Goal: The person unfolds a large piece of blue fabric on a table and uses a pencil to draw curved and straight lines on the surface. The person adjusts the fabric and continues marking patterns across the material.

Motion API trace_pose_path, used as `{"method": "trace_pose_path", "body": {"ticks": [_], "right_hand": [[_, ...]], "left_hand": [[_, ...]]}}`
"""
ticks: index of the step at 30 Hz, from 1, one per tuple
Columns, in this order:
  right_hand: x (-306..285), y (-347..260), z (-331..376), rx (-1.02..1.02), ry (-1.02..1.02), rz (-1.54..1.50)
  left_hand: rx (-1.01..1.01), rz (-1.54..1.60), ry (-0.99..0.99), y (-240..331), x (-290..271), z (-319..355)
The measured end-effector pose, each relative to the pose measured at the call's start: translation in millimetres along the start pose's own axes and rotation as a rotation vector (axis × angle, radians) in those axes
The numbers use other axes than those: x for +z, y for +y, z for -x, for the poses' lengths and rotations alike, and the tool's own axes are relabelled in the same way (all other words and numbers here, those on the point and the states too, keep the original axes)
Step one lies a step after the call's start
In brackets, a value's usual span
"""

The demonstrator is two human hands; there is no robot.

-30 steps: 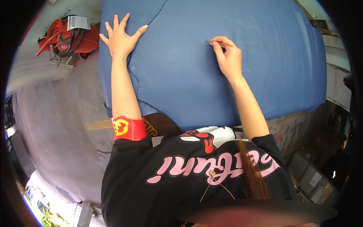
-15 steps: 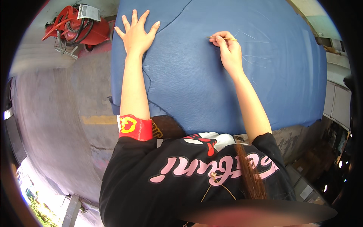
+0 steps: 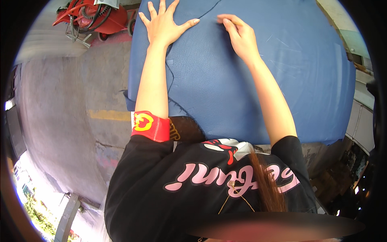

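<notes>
A large blue leather sheet (image 3: 201, 82) with a pebbled surface lies spread in front of me, its left side cut in a wavy, ragged edge over more blue leather. My left hand (image 3: 163, 26) presses flat on its far left part, fingers spread and nothing held. Farther right, my right hand (image 3: 244, 38) pinches a thin yellow pen (image 3: 239, 24), mostly hidden behind the fingers. The fingertips are blurred and sit just over the leather; contact cannot be made out. Fine pale lines (image 3: 278, 44) mark the leather right of that hand.
A red wheeled machine (image 3: 111, 18) with black hoses stands on the concrete floor (image 3: 76, 84) at the far left. Dark brown material (image 3: 187, 129) with yellow lettering shows below the leather's near left edge. White panels (image 3: 356, 125) line the right side.
The view has shifted, so the scene sits higher and farther right. My right hand has moved left across the leather with the pen. My left hand stays spread at nearly the same spot.
</notes>
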State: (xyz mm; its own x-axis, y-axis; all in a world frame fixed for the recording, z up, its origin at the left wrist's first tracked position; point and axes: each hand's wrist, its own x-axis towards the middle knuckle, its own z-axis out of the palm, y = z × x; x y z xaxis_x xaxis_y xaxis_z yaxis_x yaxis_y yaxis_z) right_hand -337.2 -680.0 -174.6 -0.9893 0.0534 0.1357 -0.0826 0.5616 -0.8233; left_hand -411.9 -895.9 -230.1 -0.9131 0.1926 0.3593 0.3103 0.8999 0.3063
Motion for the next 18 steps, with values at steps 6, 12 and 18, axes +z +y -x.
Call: {"method": "trace_pose_path", "body": {"ticks": [6,12,18], "right_hand": [[4,-7,-4,-0.011,-0.029,0.154],[4,-23,86,-0.205,-0.054,0.19],[2,-62,174,-0.253,-0.381,0.082]], "left_hand": [[-0.057,0.073,-0.112,13,-26,1],[-0.067,0.085,-0.124,15,-30,1],[0.019,-0.011,-0.008,-1,-2,0]]}}
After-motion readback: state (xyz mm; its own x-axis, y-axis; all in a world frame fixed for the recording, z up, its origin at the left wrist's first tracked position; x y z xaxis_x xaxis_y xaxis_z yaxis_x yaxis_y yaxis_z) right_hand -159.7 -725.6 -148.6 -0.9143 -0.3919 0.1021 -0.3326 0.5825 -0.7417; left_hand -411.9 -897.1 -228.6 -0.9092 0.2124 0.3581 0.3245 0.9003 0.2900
